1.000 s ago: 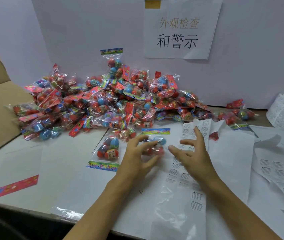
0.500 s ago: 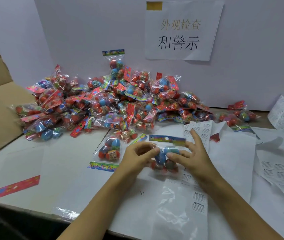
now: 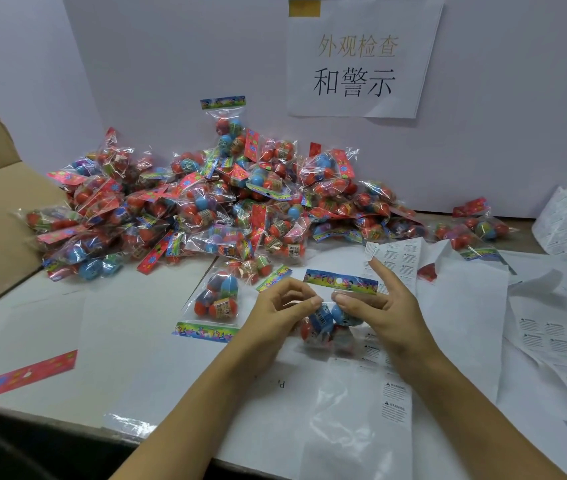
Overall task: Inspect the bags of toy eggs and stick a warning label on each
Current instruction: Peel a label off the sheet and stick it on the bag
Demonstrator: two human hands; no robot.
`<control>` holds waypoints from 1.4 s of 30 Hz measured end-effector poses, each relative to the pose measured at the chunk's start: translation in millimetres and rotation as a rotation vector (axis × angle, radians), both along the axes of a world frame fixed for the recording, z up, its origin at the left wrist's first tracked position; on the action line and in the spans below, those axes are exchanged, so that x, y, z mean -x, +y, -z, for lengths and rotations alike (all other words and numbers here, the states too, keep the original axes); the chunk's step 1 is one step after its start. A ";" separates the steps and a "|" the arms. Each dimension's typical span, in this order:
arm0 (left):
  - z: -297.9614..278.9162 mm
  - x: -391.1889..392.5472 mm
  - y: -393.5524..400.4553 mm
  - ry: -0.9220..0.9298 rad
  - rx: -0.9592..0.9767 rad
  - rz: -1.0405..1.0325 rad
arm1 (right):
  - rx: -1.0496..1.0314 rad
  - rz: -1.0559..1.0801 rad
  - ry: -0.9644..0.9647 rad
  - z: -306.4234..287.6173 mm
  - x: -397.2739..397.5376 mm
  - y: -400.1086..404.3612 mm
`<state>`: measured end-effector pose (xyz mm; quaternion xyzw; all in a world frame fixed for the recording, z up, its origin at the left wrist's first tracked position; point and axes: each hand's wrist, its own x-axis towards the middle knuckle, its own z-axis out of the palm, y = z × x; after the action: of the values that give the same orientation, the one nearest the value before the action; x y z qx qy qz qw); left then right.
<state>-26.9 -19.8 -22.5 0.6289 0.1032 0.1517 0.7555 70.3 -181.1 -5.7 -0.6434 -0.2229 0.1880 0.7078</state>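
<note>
A bag of toy eggs (image 3: 327, 320) is being held up just above the surface (image 3: 50, 327), near the middle of its front edge, where half a second ago it was being gripped lower. It is being pinched by the left hand (image 3: 282, 313) and the right hand (image 3: 375, 306) from either side, the right index finger being kept straight. Its header card (image 3: 341, 281) is now being shown level. Label sheets (image 3: 393, 400) are lying beneath it. The pile of bags (image 3: 206, 209) is resting along the back edge.
</note>
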 end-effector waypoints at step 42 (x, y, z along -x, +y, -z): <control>-11.0 5.9 2.4 -0.026 0.112 0.033 | 0.209 0.028 -0.612 -0.9 9.3 -7.3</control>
<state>-32.8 -17.4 -11.5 0.5853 0.0911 0.1414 0.7932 60.9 -188.5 -4.8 -0.7424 -0.3959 -0.0022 0.5404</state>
